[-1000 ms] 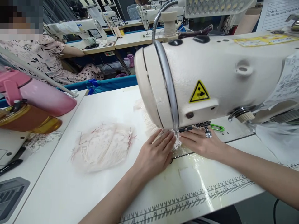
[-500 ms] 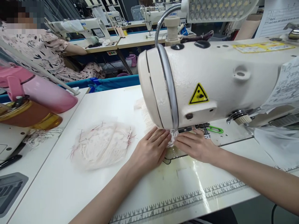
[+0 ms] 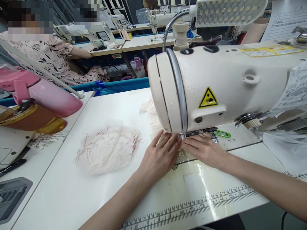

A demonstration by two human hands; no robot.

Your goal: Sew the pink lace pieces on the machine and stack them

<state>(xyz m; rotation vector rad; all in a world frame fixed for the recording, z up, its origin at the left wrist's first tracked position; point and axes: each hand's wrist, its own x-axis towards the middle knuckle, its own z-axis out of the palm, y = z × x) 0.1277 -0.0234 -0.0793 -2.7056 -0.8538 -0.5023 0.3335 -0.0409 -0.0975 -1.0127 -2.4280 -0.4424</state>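
Note:
Under the head of a white sewing machine [image 3: 230, 76], a small strip of pale lace fabric [image 3: 182, 136] shows between my two hands. My left hand [image 3: 161, 153] lies palm down to the left of the needle area, its fingers stretched forward over the fabric. To the right, my right hand [image 3: 203, 150] has its fingers pressed together, with the tips on the lace edge. More of the sheer cream fabric [image 3: 153, 116] spreads out behind the machine head. The needle and presser foot are mostly hidden by the hands and the head.
Left on the table lies a sheer cream piece [image 3: 107, 151] with reddish thread ends. A pink bottle [image 3: 52, 95] and an amber container [image 3: 35, 118] stand farther left. A green thread clipper [image 3: 223, 133] lies under the machine arm. Another person sits at the back left.
The view has shifted slightly, so the machine and hands appear farther right. My hands sit closer together, and less of the lace shows between them.

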